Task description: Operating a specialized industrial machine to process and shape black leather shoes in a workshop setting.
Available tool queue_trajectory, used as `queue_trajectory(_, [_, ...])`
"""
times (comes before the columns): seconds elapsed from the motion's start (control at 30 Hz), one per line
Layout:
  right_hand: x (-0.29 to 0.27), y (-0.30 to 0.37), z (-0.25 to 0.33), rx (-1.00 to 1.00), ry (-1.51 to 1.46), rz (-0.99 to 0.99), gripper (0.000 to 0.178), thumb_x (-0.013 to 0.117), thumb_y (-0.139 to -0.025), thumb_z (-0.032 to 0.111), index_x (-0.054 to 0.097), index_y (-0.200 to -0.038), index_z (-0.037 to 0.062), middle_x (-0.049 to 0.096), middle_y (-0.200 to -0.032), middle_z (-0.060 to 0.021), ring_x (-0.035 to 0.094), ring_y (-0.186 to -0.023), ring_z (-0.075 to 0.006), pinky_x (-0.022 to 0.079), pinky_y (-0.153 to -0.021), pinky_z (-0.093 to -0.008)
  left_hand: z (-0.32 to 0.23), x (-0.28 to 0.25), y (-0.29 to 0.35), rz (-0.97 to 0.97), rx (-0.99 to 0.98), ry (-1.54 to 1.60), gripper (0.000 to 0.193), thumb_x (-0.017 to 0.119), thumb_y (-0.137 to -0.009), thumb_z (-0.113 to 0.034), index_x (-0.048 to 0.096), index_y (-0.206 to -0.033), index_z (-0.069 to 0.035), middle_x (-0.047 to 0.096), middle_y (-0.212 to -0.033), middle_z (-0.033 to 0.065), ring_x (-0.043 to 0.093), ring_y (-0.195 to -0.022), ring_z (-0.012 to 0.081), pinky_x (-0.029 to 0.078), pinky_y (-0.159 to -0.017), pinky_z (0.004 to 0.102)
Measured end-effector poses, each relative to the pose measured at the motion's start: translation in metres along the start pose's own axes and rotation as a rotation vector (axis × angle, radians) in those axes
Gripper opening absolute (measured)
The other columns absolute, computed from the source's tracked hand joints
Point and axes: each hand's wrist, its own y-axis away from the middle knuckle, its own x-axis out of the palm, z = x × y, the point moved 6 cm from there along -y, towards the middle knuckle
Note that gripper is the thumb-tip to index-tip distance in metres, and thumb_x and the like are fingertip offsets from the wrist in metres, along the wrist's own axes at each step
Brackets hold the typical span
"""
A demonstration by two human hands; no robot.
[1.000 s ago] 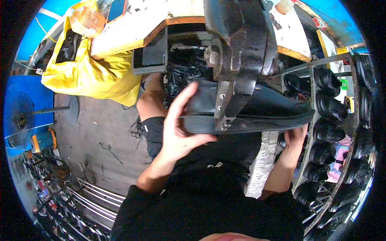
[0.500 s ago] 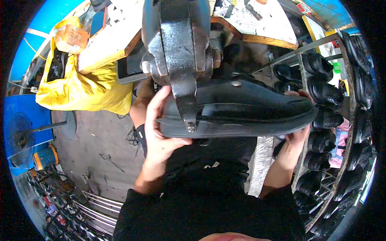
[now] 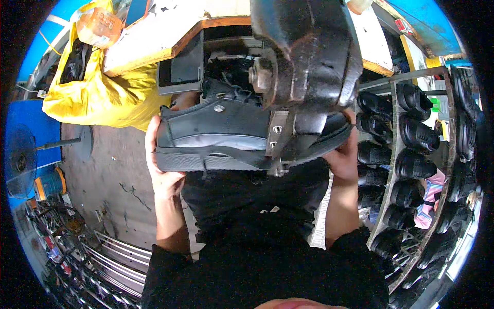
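Note:
A black shoe [image 3: 216, 123] lies crosswise in front of me, its heel to the left and toe to the right. My left hand [image 3: 165, 172] is closed round the heel end, thumb at the sole. At the toe my right hand [image 3: 343, 154] grips the other end, its fingers partly hidden. A dark metal machine head [image 3: 314, 62] with a large bolt comes down over the front half of the shoe. Its narrow foot [image 3: 275, 139] meets the shoe near the sole edge. Along the sole's side a thin dark strip stands slightly off the edge.
A metal rack [image 3: 393, 134] with several black shoes stands at the right. On the left hangs a yellow bag [image 3: 118, 103] beside a white worktable [image 3: 149, 46] with a wooden edge. A fan [image 3: 23, 159] and a white slatted rack [image 3: 116, 262] are farther left.
The shoe and both hands have shifted left relative to the machine head, whose foot was near the heel and is now toward the toe. The camera view has also shifted.

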Motion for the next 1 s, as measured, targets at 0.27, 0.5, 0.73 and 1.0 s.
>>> queue_trajectory(0.27, [0.025,-0.006,0.005,-0.064,0.12,0.054,0.064,0.082,-0.076,0.003,0.049,-0.131,-0.0009,0.065,-0.126,-0.0177,0.064,-0.115,-0.0252,0.051,-0.098,-0.036,0.002,-0.022,0.0,0.026,-0.048,0.087,0.107,0.085,-0.072,-0.012,0.021,-0.158,-0.004,0.032,-0.158,0.0149,0.039,-0.142,0.03,0.04,-0.113,0.0451])
queue_trajectory(0.5, [0.038,-0.005,0.014,-0.198,0.311,0.11,0.062,0.083,-0.076,0.005,0.05,-0.129,0.0017,0.062,-0.129,-0.0157,0.061,-0.12,-0.0296,0.047,-0.102,-0.0406,-0.044,0.035,0.007,0.027,0.467,-0.637,0.083,0.076,-0.086,-0.032,0.035,-0.15,0.001,0.033,-0.158,0.0202,0.03,-0.148,0.0363,0.022,-0.12,0.0477])
queue_trajectory(0.73, [0.059,-0.001,0.04,-0.366,0.714,0.155,0.067,0.084,-0.072,0.006,0.05,-0.13,0.0029,0.061,-0.128,-0.0168,0.061,-0.117,-0.0362,0.05,-0.101,-0.0421,-0.072,0.162,-0.009,0.524,0.407,-1.144,0.07,0.088,-0.068,-0.024,0.058,-0.13,-0.006,0.062,-0.13,0.0141,0.055,-0.127,0.034,0.029,-0.115,0.0579])
queue_trajectory(1.0, [0.061,0.002,0.035,-0.296,0.785,0.197,0.074,0.087,-0.069,0.009,0.049,-0.132,0.0035,0.06,-0.126,-0.0177,0.059,-0.117,-0.0371,0.048,-0.102,-0.0434,-0.039,0.14,-0.017,0.51,0.113,-0.759,0.052,0.091,-0.065,-0.013,0.068,-0.11,-0.002,0.071,-0.111,0.0116,0.067,-0.11,0.0281,0.041,-0.109,0.0529])
